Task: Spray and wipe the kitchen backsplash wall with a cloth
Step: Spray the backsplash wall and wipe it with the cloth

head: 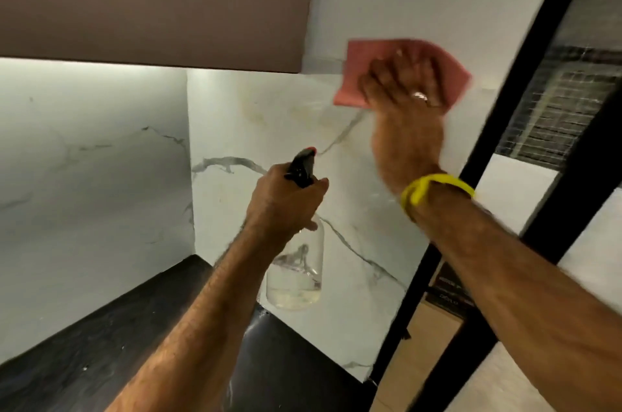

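Dark desk point(101, 337) at 7 o'clock, runs into the corner. Brown upper cabinet point(151, 0) at 11 o'clock, lit strip underneath. White marble backsplash wall point(255, 128) with grey veins fills the centre.

Left hand point(286, 199) near centre, fingers curled round the neck of a clear spray bottle point(296, 273); black trigger head points up at the wall, bottle body hangs at 6 o'clock from the hand, some clear liquid inside, held above the desk.

Right hand point(407, 88) at 1 o'clock, fingers spread flat, pressing a pink cloth point(370, 58) against the upper wall; blurred. Ring on one finger, yellow band point(434, 189) on the wrist.

Black frame point(498, 108) runs diagonally at 3 o'clock.
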